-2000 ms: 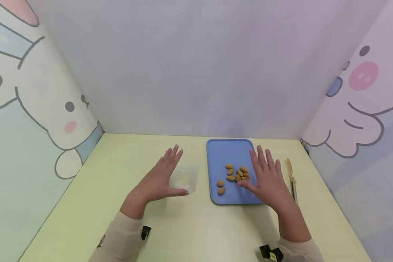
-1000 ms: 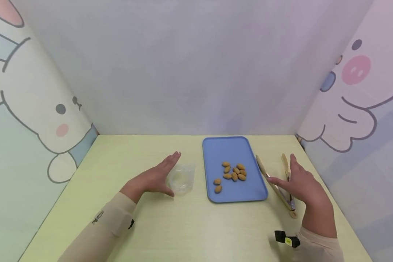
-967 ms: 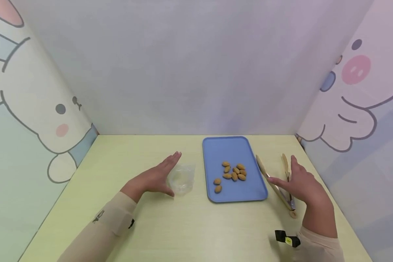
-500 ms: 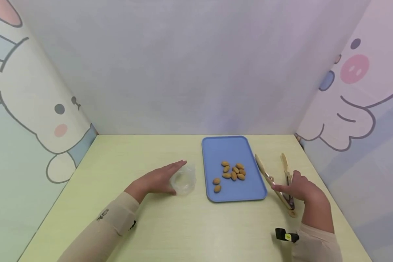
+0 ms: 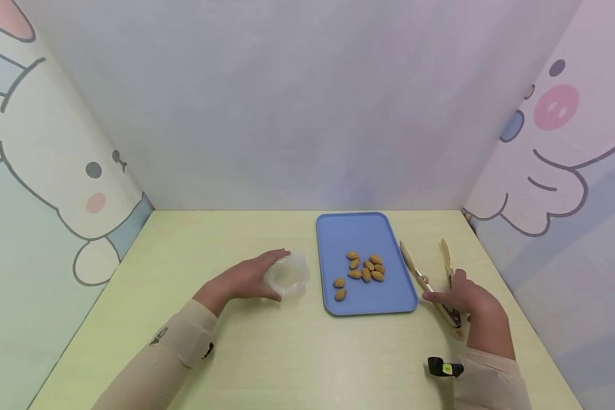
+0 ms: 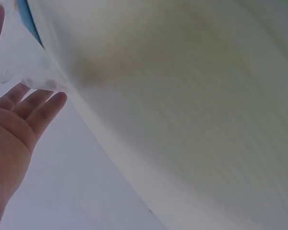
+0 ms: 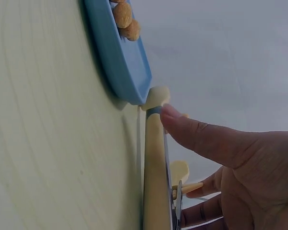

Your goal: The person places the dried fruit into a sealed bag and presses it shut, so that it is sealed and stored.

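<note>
Beside the tray, my left hand (image 5: 243,280) holds a clear plastic container (image 5: 291,274), thumb on its near side and fingers on its far side. In the left wrist view, fingertips of the left hand (image 6: 9,139) meet the see-through container (image 6: 19,57). At the right, my right hand (image 5: 471,299) grips a pair of spread tongs (image 5: 410,262) with pale tips. In the right wrist view the thumb of that hand (image 7: 249,177) lies against one arm of the tongs (image 7: 155,167). Its other fingers curl at the other arm, partly hidden.
A blue tray (image 5: 356,233) lies between the hands, with several almonds (image 5: 366,274) on it. One tong tip lies close to the tray's right edge. A grey back wall (image 5: 307,114) and side walls printed with cartoon animals enclose the pale table (image 5: 297,353).
Both hands have lowered from above the table. The left has come round the container, which has shifted slightly away from me. The right has moved off the tray side and onto the tongs.
</note>
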`<state>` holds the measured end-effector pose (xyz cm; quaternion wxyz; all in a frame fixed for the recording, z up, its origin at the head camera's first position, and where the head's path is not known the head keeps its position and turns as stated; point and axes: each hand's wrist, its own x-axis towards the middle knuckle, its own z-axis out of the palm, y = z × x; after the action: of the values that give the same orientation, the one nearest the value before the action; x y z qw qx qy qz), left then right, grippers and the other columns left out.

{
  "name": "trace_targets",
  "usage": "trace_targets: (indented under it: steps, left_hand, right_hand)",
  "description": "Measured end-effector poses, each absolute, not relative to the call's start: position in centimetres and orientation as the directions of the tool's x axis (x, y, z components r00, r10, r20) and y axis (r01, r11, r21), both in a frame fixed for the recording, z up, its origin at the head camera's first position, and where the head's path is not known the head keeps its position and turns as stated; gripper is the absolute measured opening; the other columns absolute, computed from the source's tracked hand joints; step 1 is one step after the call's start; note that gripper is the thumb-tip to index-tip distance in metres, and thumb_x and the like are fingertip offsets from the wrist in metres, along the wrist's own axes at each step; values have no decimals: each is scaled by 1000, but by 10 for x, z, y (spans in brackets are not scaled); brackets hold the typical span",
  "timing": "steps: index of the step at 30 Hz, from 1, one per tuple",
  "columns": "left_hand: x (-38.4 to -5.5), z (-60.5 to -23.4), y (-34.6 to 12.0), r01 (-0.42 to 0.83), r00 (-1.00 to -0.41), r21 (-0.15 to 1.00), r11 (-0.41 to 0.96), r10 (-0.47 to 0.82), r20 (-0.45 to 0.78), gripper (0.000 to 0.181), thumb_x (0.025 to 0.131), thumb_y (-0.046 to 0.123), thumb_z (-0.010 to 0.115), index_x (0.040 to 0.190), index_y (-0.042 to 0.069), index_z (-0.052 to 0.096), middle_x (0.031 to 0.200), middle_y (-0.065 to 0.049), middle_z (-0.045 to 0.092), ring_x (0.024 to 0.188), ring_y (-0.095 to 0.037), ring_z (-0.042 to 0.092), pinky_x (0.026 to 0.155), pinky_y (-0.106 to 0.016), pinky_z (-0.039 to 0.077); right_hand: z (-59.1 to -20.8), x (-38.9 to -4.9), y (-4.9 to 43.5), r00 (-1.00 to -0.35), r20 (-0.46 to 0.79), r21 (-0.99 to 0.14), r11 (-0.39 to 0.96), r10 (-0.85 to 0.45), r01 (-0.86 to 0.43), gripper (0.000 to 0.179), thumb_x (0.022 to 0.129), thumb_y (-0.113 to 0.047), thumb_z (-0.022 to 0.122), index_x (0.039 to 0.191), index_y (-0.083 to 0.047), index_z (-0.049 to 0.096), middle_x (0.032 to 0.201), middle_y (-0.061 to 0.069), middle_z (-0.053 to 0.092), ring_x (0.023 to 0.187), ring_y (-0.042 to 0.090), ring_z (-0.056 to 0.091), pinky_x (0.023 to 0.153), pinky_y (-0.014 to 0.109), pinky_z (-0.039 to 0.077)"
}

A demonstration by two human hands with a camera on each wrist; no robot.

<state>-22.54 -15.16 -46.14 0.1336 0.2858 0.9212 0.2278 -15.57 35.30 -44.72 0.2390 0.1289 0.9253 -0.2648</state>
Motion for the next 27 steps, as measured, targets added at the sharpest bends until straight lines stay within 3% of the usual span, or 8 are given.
trace_targets:
  steps: [6, 14, 27]
  left_hand:
    - [-225, -453, -153, 390, -834, 563, 729, 539, -120, 105, 68, 53, 86, 153, 39, 25, 152, 7, 38, 127, -18, 49, 102, -46, 43]
    - [-221, -445, -153, 378, -831, 622, 686, 547, -98, 101, 70, 53, 84, 151, 42, 24, 144, 0, 48, 112, -18, 54, 91, -43, 47]
    - [-207, -431, -151, 338, -856, 673, 657, 512, -70, 97, 67, 64, 80, 146, 47, 27, 139, -2, 52, 120, -20, 54, 94, -45, 48]
  right_hand:
    - [-450, -157, 353, -864, -487, -393, 852, 126, 346, 124, 75, -68, 70, 138, 16, 5, 121, 40, 42, 95, 42, 53, 79, 50, 47]
    - [-450, -158, 352, -862, -486, -380, 853, 145, 357, 124, 76, -68, 70, 140, 14, 3, 113, 36, 49, 94, 41, 54, 80, 51, 46]
    - [-449, -159, 352, -852, -495, -359, 852, 172, 381, 109, 81, -56, 71, 137, 13, 8, 101, 28, 53, 86, 36, 55, 72, 45, 46]
